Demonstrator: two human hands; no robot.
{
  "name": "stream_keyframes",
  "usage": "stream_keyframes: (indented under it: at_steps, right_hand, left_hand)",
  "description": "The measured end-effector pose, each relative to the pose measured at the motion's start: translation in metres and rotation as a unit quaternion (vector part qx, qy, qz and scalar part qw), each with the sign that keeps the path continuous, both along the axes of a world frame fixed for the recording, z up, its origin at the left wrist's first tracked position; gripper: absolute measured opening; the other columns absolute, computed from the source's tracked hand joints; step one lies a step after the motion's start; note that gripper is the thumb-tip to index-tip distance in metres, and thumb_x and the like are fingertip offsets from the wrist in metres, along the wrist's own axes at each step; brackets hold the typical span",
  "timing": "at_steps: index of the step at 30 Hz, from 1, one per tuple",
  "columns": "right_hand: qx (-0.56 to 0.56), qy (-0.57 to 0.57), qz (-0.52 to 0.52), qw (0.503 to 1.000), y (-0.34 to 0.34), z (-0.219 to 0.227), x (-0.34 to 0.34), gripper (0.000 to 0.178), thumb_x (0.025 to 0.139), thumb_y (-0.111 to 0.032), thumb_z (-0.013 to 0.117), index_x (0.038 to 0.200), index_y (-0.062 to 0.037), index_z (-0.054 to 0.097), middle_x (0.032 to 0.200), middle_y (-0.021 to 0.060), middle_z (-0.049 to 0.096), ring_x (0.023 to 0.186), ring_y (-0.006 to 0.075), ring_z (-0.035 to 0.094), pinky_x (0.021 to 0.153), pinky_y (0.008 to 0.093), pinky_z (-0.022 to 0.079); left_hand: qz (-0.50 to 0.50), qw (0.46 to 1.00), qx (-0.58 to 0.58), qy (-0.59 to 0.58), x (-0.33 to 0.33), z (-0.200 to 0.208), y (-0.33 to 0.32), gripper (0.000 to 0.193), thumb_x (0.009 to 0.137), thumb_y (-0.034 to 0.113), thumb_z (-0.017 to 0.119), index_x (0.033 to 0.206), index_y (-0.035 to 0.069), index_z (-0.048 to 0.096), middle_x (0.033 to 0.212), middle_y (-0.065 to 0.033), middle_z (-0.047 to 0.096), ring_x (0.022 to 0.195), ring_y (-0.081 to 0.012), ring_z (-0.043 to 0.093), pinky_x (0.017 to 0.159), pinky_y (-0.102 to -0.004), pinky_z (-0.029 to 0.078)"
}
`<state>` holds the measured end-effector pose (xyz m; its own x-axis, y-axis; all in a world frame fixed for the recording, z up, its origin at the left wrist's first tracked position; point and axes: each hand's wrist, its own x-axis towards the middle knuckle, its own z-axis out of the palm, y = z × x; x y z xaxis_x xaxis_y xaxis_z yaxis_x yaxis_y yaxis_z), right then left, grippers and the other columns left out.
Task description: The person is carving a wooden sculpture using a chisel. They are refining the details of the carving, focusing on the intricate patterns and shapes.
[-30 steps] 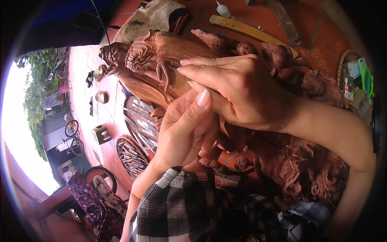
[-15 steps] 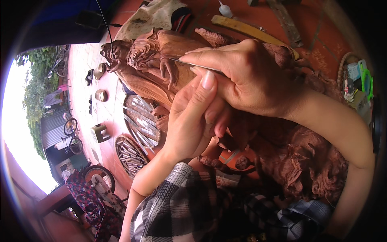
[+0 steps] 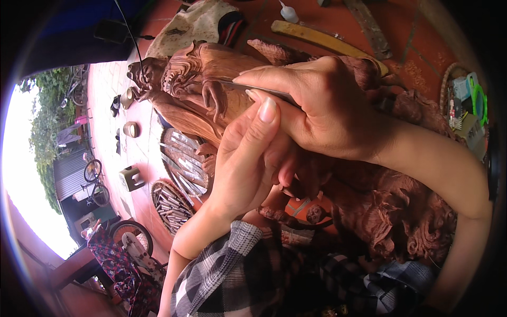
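Your right hand: pinching one thin metal tool, tip pointing just past nine o'clock, over the carved wooden figure; your left hand: curled against the right, any hold indiscernible; figure: beneath both, head at ten o'clock; metal rods: heaped, eight o'clock
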<state>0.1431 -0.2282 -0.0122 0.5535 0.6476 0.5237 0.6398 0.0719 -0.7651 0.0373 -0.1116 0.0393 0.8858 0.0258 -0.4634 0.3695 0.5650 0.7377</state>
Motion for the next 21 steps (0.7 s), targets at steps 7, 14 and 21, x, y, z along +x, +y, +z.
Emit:
stream_keyframes:
  at_steps: [7, 14, 21]
  right_hand:
    - [0.009, 0.014, 0.016, 1.0, 0.0, -0.001, -0.005, 0.029, 0.083, -0.003, 0.063, 0.112, 0.0016, 0.067, 0.102, 0.0205, 0.071, 0.09, 0.0331, 0.071, 0.079, 0.0377, 0.057]
    - [0.004, -0.013, 0.019, 1.0, 0.0, 0.002, 0.0, 0.03, 0.082, -0.002, 0.062, 0.112, 0.0019, 0.067, 0.102, 0.0201, 0.071, 0.09, 0.033, 0.071, 0.08, 0.037, 0.058]
    - [-0.005, -0.068, 0.002, 0.998, 0.003, 0.002, 0.0, 0.032, 0.079, -0.001, 0.064, 0.11, 0.0027, 0.067, 0.105, 0.0211, 0.07, 0.094, 0.0352, 0.07, 0.086, 0.0383, 0.056]
  left_hand:
    - [-0.019, 1.0, 0.023, 0.005, -0.007, 0.006, 0.001, 0.032, 0.106, 0.035, 0.043, 0.102, 0.004, 0.052, 0.061, 0.0033, 0.042, 0.047, -0.0092, 0.043, 0.045, -0.0203, 0.04]
    - [-0.021, 0.997, 0.071, 0.004, -0.007, 0.001, -0.002, 0.029, 0.105, 0.038, 0.042, 0.108, 0.01, 0.053, 0.057, 0.0079, 0.037, 0.04, -0.0073, 0.037, 0.039, -0.0182, 0.035]
    - [0.006, 0.998, 0.057, -0.003, -0.003, -0.003, -0.002, 0.029, 0.106, 0.036, 0.042, 0.109, 0.009, 0.052, 0.057, 0.0073, 0.037, 0.041, -0.0082, 0.039, 0.039, -0.018, 0.038]
